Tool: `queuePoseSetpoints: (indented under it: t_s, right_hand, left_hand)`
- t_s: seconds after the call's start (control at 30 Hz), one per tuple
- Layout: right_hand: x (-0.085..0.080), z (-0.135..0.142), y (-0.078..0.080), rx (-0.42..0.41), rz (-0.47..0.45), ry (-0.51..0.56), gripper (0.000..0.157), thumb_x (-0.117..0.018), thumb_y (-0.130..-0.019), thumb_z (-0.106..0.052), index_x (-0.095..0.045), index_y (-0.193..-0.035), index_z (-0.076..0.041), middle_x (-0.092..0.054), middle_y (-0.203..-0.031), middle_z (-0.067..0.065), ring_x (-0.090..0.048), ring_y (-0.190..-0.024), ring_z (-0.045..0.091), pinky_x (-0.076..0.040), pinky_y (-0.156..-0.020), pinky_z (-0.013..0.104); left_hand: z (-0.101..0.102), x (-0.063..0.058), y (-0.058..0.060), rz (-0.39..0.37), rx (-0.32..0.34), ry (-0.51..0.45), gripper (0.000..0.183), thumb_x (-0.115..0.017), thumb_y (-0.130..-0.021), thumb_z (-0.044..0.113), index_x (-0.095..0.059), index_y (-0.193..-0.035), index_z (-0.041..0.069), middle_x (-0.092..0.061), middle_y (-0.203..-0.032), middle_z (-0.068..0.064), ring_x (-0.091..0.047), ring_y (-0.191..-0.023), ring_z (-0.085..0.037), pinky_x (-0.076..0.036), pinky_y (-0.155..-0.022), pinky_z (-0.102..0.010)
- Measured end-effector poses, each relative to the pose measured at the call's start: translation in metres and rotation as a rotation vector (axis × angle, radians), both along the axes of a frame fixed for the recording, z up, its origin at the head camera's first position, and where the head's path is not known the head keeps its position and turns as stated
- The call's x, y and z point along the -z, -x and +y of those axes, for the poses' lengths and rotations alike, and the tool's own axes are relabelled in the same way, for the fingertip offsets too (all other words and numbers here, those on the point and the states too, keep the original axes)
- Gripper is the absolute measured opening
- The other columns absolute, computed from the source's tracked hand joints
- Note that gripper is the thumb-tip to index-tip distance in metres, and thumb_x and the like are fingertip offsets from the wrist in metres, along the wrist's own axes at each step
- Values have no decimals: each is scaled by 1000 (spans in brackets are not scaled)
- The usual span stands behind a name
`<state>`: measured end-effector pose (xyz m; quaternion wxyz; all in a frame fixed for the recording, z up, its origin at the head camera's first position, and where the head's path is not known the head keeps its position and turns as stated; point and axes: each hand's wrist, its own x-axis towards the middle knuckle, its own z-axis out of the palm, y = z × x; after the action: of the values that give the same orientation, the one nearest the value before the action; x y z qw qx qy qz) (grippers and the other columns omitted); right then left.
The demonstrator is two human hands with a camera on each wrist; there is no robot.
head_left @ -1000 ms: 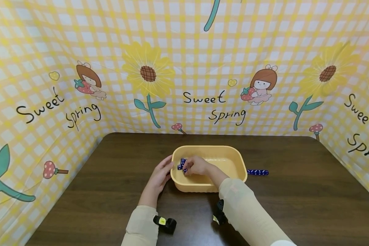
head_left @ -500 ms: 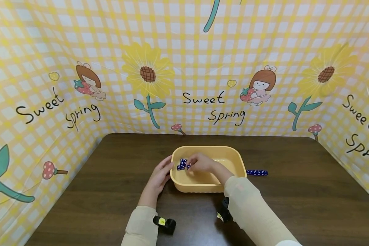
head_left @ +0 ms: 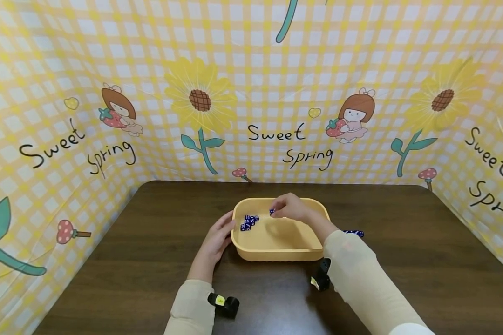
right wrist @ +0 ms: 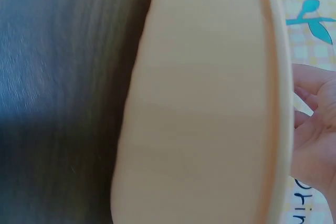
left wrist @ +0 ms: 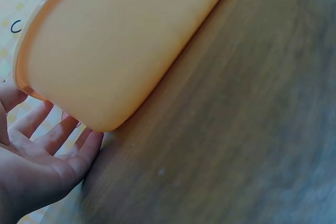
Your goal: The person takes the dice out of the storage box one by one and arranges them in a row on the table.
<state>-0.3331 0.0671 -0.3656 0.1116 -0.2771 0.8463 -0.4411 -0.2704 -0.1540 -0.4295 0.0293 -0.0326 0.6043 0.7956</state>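
Observation:
A yellow plastic tub [head_left: 276, 255] stands on the table. My left hand [head_left: 215, 237] rests against its left end, and in the left wrist view the fingertips [left wrist: 93, 139] touch the outer wall. My right hand [head_left: 292, 208] is over the tub near its back rim, pinching a blue die [head_left: 272, 212] with white dots between thumb and fingers. Several more blue dice [head_left: 249, 222] lie clustered inside at the left end. From the right wrist, the tub's wall hides the fingertips of the right hand [right wrist: 317, 124].
Right of the tub, a row of blue dice [head_left: 356, 233] lies on the dark wooden table [head_left: 151, 251], partly covered by the right sleeve [head_left: 360, 265]. A yellow checked cloth [head_left: 260, 83] with printed flowers stands behind and at both sides.
My right hand has lifted a die from the cluster and moved up and right toward the tub's back rim. The left hand stays at the left end.

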Motion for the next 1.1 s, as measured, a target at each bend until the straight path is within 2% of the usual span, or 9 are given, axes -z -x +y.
queuePoseSetpoints:
  t_s: [0.2,0.37,0.6,1.1]
  right_hand:
    - [-10,14,2,38,-8,-22,23,-64,-76,-2,-61,-95,8,-62,-83,9,-51,-75,15,-43,-66,26]
    - [-16,28,5,52,39,-53,21,-64,-76,-5,-62,-94,6,-62,-84,7,-53,-78,17,-43,-69,29]
    - [-25,51,5,111,32,-67,17,-63,-77,-7,-62,-92,1,-61,-82,6,-53,-79,19,-44,-69,34]
    - [-29,107,5,210,41,-91,24,-59,-80,-8,-58,-99,7,-58,-85,10,-53,-79,23,-44,-70,36]
  left_hand:
    - [0,1,1,10,5,-5,43,-48,-88,11,-37,-129,4,-37,-128,-16,-41,-108,-28,-38,-81,-36]
    - [0,1,1,1,5,-6,43,-49,-88,12,-38,-129,5,-37,-129,-15,-41,-109,-28,-36,-84,-39]
    - [0,0,1,-4,3,-6,42,-49,-88,11,-39,-129,6,-38,-128,-14,-41,-109,-28,-35,-84,-40]
    - [-1,1,1,-11,7,6,42,-48,-88,12,-39,-129,6,-38,-128,-14,-41,-108,-27,-36,-83,-39]
